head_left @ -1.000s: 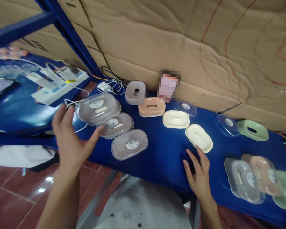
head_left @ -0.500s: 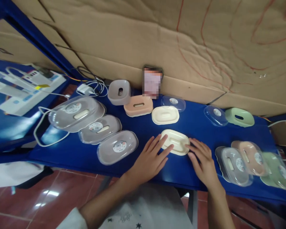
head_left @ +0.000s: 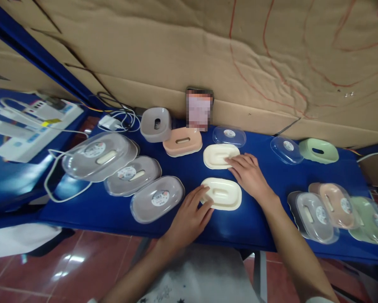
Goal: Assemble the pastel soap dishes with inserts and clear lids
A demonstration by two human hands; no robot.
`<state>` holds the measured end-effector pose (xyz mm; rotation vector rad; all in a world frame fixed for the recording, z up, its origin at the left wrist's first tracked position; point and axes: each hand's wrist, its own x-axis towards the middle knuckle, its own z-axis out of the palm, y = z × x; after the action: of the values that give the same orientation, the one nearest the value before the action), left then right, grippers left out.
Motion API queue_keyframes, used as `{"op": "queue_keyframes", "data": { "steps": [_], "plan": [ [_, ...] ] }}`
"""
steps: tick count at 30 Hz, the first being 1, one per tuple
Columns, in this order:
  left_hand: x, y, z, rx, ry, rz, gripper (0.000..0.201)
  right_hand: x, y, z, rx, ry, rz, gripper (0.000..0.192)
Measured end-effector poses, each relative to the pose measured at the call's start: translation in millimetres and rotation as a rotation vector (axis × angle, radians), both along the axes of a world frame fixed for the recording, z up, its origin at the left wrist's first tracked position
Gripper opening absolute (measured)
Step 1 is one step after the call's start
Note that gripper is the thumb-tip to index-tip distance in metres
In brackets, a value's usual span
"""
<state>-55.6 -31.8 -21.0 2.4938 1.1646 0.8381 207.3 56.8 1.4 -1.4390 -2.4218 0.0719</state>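
Right hand [head_left: 250, 176] reached to far cream tray [head_left: 219, 156]; left hand [head_left: 189, 216] touches near tray [head_left: 223, 193]

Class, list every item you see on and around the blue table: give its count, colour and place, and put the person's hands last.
cream soap trays: 2, table centre
covered grey soap boxes: 3, table left
covered soap boxes: 3, grey, peach, green, table right
grey base: 1, rear left
peach base: 1, rear centre
green base: 1, rear right
clear lids: 2, rear
white charger: 1, rear left
left hand: touching near cream tray
right hand: fingers on far cream tray
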Motion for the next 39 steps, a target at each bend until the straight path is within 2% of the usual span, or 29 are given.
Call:
{"op": "queue_keyframes", "data": {
  "steps": [5, 9, 12, 18, 21, 23, 26, 30, 33, 35, 37, 39],
  "plan": [
    [4, 5, 0.9, -0.028, -0.036, 0.016, 0.014, 18, -20, 10.1, -0.023, 0.079, 0.008, 0.022],
    [7, 5, -0.1, -0.038, -0.037, -0.03, 0.01, 19, -8, 21.2, 0.01, 0.115, -0.026, 0.026],
    [7, 4, -0.4, -0.023, -0.026, -0.036, 0.011, -2, 18, 24.6, 0.022, 0.089, 0.007, 0.03],
    [8, 5, -1.5, -0.014, -0.058, -0.009, 0.012, -81, 62, 20.8, 0.037, -0.003, 0.226, 0.043],
    [7, 5, -2.1, -0.016, -0.077, -0.002, 0.011, -100, 79, 19.0, 0.017, -0.054, 0.207, 0.035],
    [6, 5, -1.8, -0.022, -0.09, -0.008, 0.011, -98, 80, 21.8, 0.001, -0.034, 0.18, 0.025],
    [5, 6, -0.8, -0.036, -0.109, -0.03, 0.01, -76, 57, 31.8, 0.034, 0.085, 0.164, 0.021],
    [3, 6, -2.3, -0.062, -0.146, -0.06, 0.01, -28, -17, 39.3, 0.02, 0.235, 0.079, 0.026],
    [0, 4, -5.2, -0.115, -0.183, -0.009, 0.028, -2, -78, 31.2, -0.036, 0.301, -0.054, 0.038],
    [-1, 3, -6.5, -0.153, -0.215, 0.038, 0.045, 4, -108, 21.9, -0.047, 0.318, -0.104, 0.048],
    [-1, 4, -6.3, -0.167, -0.209, 0.039, 0.055, 4, -127, 12.9, -0.049, 0.297, -0.087, 0.058],
    [-1, 5, -4.6, -0.143, -0.153, -0.015, 0.056, 1, -136, 5.7, -0.058, 0.247, -0.04, 0.065]
  ]
}}
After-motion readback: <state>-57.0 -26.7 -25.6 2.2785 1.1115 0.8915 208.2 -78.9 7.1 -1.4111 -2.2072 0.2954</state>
